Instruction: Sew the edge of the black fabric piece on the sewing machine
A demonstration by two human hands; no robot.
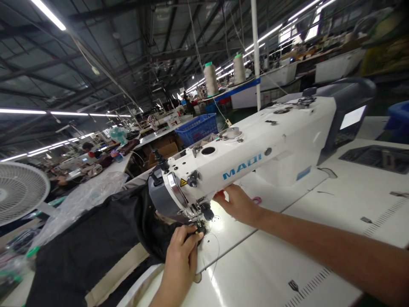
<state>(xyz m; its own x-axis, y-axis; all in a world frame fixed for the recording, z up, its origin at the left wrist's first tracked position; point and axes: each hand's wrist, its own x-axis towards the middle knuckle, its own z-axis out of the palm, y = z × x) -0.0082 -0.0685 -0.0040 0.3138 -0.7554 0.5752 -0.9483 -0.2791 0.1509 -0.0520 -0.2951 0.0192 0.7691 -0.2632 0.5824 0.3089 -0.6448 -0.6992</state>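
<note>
The fingers of the left hand (180, 256) are pressing black cloth (86, 234) near the needle, any pinch unclear; the right hand's (238, 204) are curling beneath the machine arm, their grip indiscernible. The desk (319, 213) is carrying the sewing machine (255, 145); a pink ring (256, 200) is lying by the right wrist.

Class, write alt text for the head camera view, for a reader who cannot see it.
Two bare hands work at a white sewing machine: the left hand on black fabric near the needle, the right hand reaching under the machine's arm. Behind stand two thread cones.
</note>
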